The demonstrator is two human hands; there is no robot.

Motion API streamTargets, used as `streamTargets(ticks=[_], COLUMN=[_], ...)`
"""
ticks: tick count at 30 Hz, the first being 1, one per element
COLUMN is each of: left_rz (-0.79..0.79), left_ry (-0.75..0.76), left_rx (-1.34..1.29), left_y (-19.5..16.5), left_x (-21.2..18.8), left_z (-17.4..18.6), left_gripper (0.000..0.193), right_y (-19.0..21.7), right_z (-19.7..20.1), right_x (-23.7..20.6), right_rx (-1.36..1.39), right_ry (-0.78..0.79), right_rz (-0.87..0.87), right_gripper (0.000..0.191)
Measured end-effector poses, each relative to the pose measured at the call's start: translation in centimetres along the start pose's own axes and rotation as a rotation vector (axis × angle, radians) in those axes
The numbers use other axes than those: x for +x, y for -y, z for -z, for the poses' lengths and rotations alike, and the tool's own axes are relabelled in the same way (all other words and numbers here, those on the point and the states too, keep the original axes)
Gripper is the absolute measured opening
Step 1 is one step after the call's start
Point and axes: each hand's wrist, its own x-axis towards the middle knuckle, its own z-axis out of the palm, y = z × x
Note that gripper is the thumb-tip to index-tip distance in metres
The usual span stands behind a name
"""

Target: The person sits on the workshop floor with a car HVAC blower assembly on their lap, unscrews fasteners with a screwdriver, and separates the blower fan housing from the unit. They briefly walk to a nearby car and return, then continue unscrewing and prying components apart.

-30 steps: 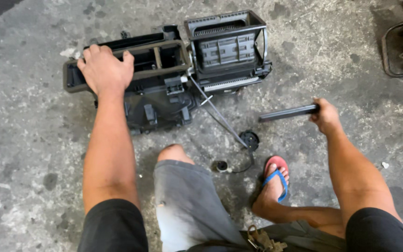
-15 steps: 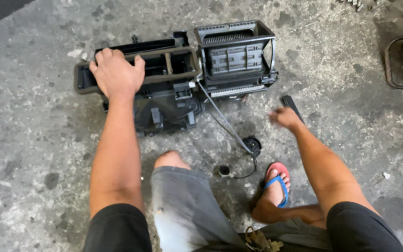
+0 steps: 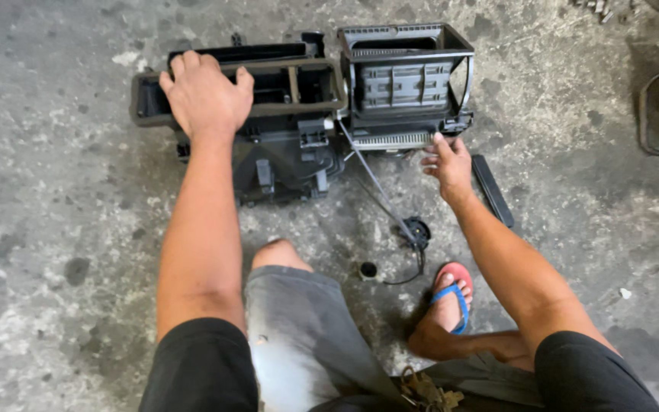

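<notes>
A large black plastic vent housing (image 3: 306, 114) lies on stained concrete floor (image 3: 62, 252) before a seated person. The left hand (image 3: 206, 93) presses flat, fingers spread, on its upper rim. The right hand (image 3: 447, 162), now empty and loosely open, has set down the black bar (image 3: 492, 189) beside it and reaches the housing's lower right edge.

Left hand (image 3: 206, 93) lies palm down, fingers spread — right hand (image 3: 446, 162) reaches forward, fingers loosely open, both arms extended.
</notes>
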Motion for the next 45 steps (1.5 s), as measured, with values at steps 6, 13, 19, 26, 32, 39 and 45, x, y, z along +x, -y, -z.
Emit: streamTargets(ticks=[6,13,19,26,32,39,45], left_rz=[0.002,-0.001,-0.035,-0.057,-0.083,-0.082,-0.048], left_ry=[-0.001,0.007,-0.012,-0.035,-0.036,0.005,0.032], left_rx=[-0.018,-0.004,-0.013,-0.023,-0.011,0.065,0.084], left_y=[0.3,-1.1,-1.4,-2.4,-3.9,-6.1,-5.8], left_x=[-0.3,-1.2,-1.0,-0.3,-0.2,-0.7,-2.9], left_z=[0.8,2.1,1.9,1.4,2.2,2.8,2.4], left_gripper=[0.058,0.059,0.058,0.058,0.056,0.061,0.060], right_y=[1.4,0.9,2.4,3.4,4.2,4.6,3.5], right_z=[1.8,11.5,23.5,32.3,35.0,35.6,32.9], right_x=[0.5,-0.6,-2.9,-5.4,-6.2,-5.0,-4.8], right_rx=[-0.031,0.125,-0.111,0.393,0.426,0.328,-0.853], right_ry=[0.003,0.108,-0.251,-0.449,-0.575,-0.456,-1.048], right_rz=[0.038,0.067,0.074,0.118,0.129,0.163,-0.171], right_gripper=[0.015,0.010,0.028,0.010,0.018,0.015,0.032])
